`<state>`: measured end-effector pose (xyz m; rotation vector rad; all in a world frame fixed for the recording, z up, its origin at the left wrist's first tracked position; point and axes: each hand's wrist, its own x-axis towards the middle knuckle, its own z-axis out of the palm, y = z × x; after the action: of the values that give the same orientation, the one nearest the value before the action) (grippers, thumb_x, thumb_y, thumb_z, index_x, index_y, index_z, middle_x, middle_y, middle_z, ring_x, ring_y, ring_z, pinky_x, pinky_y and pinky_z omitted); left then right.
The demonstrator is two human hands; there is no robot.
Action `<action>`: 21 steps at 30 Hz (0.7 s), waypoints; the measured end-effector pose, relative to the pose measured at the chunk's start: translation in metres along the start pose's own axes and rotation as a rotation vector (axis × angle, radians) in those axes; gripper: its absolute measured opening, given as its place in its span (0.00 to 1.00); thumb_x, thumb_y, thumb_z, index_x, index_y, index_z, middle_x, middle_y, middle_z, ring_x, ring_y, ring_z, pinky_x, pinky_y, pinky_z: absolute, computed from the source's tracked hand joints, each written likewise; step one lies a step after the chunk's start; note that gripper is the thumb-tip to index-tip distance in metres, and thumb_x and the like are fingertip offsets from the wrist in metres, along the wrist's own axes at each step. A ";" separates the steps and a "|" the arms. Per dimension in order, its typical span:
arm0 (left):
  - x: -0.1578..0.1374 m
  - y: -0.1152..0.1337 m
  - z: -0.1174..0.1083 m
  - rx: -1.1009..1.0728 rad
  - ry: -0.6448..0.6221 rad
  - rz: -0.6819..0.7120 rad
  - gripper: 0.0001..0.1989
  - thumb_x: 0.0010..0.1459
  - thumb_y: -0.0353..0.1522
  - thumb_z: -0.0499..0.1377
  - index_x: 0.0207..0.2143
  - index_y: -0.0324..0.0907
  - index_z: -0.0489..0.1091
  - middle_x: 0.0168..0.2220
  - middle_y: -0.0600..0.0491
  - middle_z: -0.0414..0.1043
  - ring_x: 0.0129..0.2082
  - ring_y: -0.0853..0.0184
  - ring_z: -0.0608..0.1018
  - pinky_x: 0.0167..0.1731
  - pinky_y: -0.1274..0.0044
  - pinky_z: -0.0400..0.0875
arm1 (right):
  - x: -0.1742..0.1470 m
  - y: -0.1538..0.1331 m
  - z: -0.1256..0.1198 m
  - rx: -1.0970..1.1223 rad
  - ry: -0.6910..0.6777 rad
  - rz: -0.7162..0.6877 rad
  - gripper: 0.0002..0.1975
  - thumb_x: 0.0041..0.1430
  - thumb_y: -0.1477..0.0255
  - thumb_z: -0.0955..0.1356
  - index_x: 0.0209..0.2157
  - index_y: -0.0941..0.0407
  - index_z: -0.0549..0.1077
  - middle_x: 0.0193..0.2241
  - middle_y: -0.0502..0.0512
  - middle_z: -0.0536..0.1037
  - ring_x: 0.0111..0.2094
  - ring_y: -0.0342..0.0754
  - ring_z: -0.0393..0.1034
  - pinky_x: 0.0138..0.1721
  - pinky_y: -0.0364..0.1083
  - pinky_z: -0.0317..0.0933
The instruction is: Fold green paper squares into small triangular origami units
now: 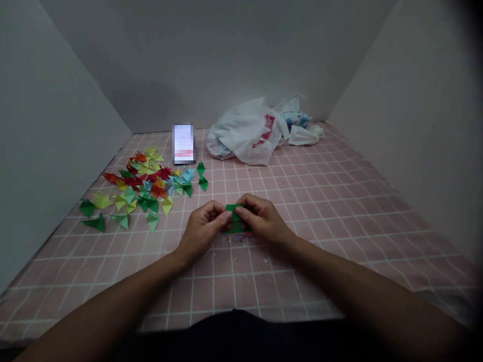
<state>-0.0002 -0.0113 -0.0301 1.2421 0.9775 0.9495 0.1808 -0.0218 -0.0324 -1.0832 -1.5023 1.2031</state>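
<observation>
Centrally, green paper piece (pixel 234 217) pinched between left hand (pixel 204 226) and right hand (pixel 262 218), both grasping it at the fingertips just above the pink tiled table (pixel 339 211). Beneath, small coloured scraps (pixel 237 236). Further left, heap of folded paper triangles (pixel 145 186). Behind, blurred upright card (pixel 183 143) and white plastic bag (pixel 245 130).

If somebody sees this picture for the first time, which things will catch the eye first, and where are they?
First comes the heap of folded paper pieces in green, red, yellow and blue, spread on the pink checked table at the left. In the middle, the left hand and right hand pinch one green paper between them. At the back lies a crumpled white plastic bag.
</observation>
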 end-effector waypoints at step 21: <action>0.002 0.005 0.001 -0.011 0.105 0.052 0.12 0.52 0.38 0.68 0.30 0.39 0.72 0.25 0.57 0.73 0.25 0.72 0.77 0.28 0.79 0.74 | 0.000 -0.002 0.000 0.106 -0.017 0.115 0.13 0.62 0.60 0.67 0.31 0.55 0.68 0.22 0.45 0.67 0.22 0.41 0.61 0.23 0.42 0.56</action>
<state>0.0012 -0.0089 -0.0252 1.2233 1.0243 1.0684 0.1805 -0.0219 -0.0305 -1.1035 -1.3879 1.3588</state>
